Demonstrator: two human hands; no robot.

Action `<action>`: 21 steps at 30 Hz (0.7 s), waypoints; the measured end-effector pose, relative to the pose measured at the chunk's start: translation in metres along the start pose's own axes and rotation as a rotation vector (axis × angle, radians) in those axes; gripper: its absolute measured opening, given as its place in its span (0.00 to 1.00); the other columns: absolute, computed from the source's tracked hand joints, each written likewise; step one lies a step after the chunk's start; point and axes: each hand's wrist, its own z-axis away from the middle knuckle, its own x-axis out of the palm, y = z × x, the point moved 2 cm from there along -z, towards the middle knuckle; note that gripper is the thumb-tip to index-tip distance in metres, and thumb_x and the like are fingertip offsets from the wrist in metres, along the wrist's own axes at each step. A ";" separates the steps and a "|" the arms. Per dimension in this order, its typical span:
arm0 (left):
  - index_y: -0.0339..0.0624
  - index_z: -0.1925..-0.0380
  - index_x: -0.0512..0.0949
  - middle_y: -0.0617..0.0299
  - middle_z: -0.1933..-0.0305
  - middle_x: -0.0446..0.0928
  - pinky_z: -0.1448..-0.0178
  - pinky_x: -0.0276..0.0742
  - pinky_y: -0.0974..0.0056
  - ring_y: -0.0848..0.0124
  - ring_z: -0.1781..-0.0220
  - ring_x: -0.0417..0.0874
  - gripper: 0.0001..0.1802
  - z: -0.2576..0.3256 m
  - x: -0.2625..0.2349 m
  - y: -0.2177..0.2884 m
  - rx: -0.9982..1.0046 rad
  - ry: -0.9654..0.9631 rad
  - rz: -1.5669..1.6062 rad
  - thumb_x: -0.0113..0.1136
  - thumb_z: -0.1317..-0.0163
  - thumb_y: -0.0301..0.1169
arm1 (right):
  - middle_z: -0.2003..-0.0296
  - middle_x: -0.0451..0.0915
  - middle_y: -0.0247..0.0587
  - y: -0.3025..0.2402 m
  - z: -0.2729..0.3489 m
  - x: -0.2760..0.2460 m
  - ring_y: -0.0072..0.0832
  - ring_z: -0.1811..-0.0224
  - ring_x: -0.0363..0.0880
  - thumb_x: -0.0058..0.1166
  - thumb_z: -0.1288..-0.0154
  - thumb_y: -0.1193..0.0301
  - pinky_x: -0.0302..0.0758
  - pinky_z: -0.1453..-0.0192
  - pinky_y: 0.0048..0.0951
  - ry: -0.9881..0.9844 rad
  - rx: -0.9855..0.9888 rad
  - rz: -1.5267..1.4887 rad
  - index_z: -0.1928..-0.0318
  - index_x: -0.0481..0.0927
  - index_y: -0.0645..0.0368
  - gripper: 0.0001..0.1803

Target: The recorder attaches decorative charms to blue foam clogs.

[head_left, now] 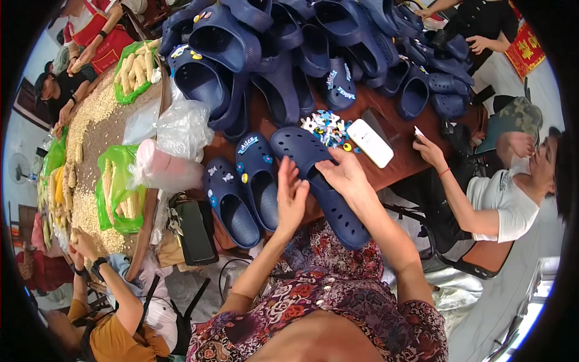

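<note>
A navy clog [295,145] with a perforated toe lies in front of me, angled across the table's near edge. My right hand [341,173] grips it around the middle, thumb over the edge of its opening. The lower stretch toward my lap also has holes; I cannot tell whether a second clog lies against it. My left hand [292,196] is beside its left side, fingers raised and thumb apart, holding nothing. Left of that hand sit a navy clog [256,172] with lettered and coloured charms and another decorated clog [232,202]. Beyond the gripped clog is a pile of small colourful charms [329,128].
A heap of navy clogs [289,48] covers the far table. Right of the charms lies a white phone [370,143]. At left are a pink roll in plastic [166,164], a dark bag [198,232] and a corn-covered table [90,157]. A seated person [500,202] is at right.
</note>
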 end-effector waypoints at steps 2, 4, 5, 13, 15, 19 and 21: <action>0.43 0.29 0.55 0.50 0.30 0.61 0.32 0.64 0.58 0.59 0.31 0.65 0.36 0.005 -0.002 -0.008 0.019 -0.040 -0.104 0.56 0.37 0.24 | 0.46 0.66 0.54 0.004 0.017 0.008 0.41 0.44 0.68 0.43 0.29 0.74 0.66 0.34 0.41 -0.076 -0.004 0.153 0.47 0.65 0.68 0.14; 0.41 0.32 0.62 0.48 0.34 0.65 0.35 0.67 0.56 0.58 0.33 0.67 0.33 0.003 -0.001 -0.008 0.086 -0.070 -0.207 0.58 0.39 0.26 | 0.42 0.66 0.56 0.003 0.036 0.018 0.43 0.40 0.68 0.44 0.30 0.75 0.65 0.31 0.40 -0.055 0.023 0.143 0.41 0.63 0.72 0.20; 0.41 0.32 0.62 0.48 0.34 0.65 0.35 0.67 0.56 0.58 0.33 0.67 0.33 0.002 -0.003 -0.005 0.076 -0.062 -0.204 0.58 0.39 0.26 | 0.42 0.66 0.56 0.002 0.049 0.022 0.43 0.40 0.68 0.44 0.30 0.75 0.65 0.31 0.40 -0.047 0.032 0.148 0.41 0.63 0.72 0.20; 0.40 0.39 0.69 0.46 0.37 0.68 0.35 0.68 0.55 0.53 0.36 0.70 0.27 0.008 -0.008 0.015 0.165 -0.124 -0.505 0.59 0.41 0.26 | 0.56 0.77 0.39 -0.036 0.117 0.008 0.27 0.53 0.78 0.48 0.31 0.76 0.75 0.48 0.29 -0.188 -0.311 0.570 0.47 0.73 0.65 0.14; 0.40 0.38 0.69 0.48 0.35 0.66 0.37 0.70 0.56 0.57 0.36 0.71 0.28 0.016 -0.004 0.015 0.167 -0.130 -0.533 0.58 0.41 0.25 | 0.57 0.78 0.33 -0.040 0.112 -0.007 0.19 0.55 0.77 0.49 0.31 0.75 0.74 0.53 0.21 -0.158 -0.406 0.657 0.48 0.74 0.62 0.13; 0.39 0.34 0.62 0.47 0.35 0.63 0.39 0.71 0.55 0.55 0.37 0.71 0.35 0.040 0.007 0.006 0.006 -0.053 -0.351 0.63 0.41 0.31 | 0.53 0.76 0.35 -0.046 0.103 -0.032 0.19 0.50 0.74 0.50 0.31 0.75 0.70 0.46 0.22 -0.119 -0.643 0.921 0.44 0.74 0.62 0.16; 0.38 0.32 0.57 0.47 0.35 0.61 0.40 0.72 0.56 0.56 0.38 0.71 0.40 0.053 0.012 -0.006 -0.071 -0.014 -0.300 0.65 0.41 0.33 | 0.45 0.74 0.42 -0.039 0.102 -0.036 0.25 0.41 0.71 0.49 0.30 0.74 0.65 0.36 0.26 -0.150 -0.444 1.105 0.39 0.69 0.63 0.21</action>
